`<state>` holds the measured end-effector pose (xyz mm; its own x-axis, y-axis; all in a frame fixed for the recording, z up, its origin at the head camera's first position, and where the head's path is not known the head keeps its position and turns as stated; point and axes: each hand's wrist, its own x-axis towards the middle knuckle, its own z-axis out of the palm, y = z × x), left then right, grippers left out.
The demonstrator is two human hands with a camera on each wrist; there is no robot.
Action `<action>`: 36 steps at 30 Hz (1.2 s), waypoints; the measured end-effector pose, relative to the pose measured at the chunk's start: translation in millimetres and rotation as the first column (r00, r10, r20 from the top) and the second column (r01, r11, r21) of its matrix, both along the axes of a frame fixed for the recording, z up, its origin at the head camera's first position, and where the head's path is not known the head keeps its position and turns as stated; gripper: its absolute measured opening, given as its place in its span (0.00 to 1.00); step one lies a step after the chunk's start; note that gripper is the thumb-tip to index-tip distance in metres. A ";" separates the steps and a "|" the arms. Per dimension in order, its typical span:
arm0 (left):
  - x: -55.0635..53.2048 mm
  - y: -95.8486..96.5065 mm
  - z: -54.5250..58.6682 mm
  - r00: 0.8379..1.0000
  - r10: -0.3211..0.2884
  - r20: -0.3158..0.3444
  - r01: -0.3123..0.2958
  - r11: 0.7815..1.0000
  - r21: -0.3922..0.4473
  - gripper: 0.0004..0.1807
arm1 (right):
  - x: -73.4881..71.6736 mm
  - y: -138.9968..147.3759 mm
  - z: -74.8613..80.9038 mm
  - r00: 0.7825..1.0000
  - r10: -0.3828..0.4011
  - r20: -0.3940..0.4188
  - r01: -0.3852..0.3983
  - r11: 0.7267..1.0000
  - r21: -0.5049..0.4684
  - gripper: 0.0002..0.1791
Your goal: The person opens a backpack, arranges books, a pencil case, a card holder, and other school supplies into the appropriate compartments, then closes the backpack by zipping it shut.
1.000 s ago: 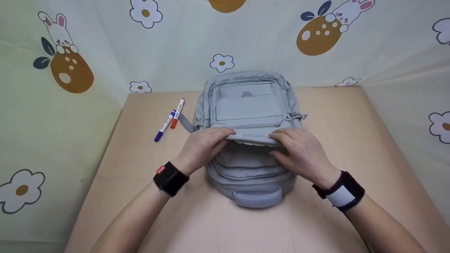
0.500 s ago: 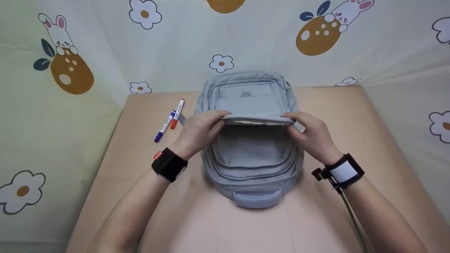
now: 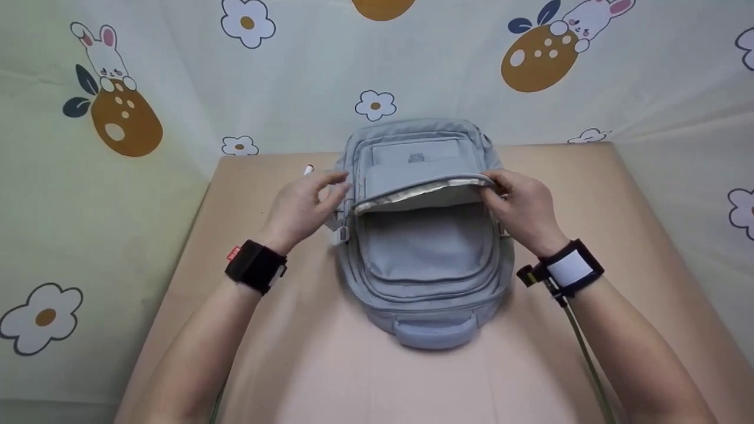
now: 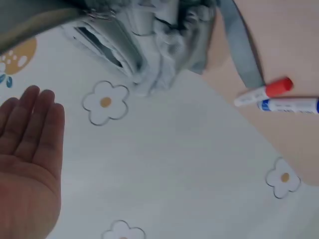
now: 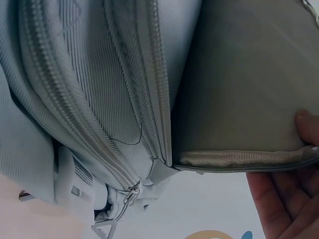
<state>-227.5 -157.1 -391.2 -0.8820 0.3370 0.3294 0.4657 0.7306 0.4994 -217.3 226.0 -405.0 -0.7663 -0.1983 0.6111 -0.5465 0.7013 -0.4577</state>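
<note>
A grey-blue backpack (image 3: 427, 250) lies on the table, carry handle toward me, front pocket unzipped. At its right side my right hand (image 3: 521, 206) pinches the edge of the lifted pocket flap (image 3: 430, 171). The right wrist view shows thumb and fingers on either side of the flap's zipper edge (image 5: 244, 168). My left hand (image 3: 303, 203) is off the flap, just left of the bag, holding nothing; its fingers look straight in the left wrist view. A red-capped marker (image 4: 264, 93) and a blue marker (image 4: 294, 105) lie beside a strap (image 4: 241, 45).
The bag rests on a tan tabletop (image 3: 412, 388). Behind and to the sides hangs a pale cloth (image 3: 436, 65) printed with flowers and rabbits. A cable (image 3: 583, 353) runs along my right forearm. In the head view my left hand mostly hides the markers.
Both hands raised the pocket flap up and away from me. My left hand then let go and moved left, and the flap's left side dropped. The right hand keeps its hold.
</note>
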 end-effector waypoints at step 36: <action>-24.4 -105.0 -90.9 0.803 0.534 0.264 -0.485 0.843 -0.232 0.12 | -1.6 -2.9 -2.9 0.999 -0.037 -0.007 0.036 0.999 -0.014 0.07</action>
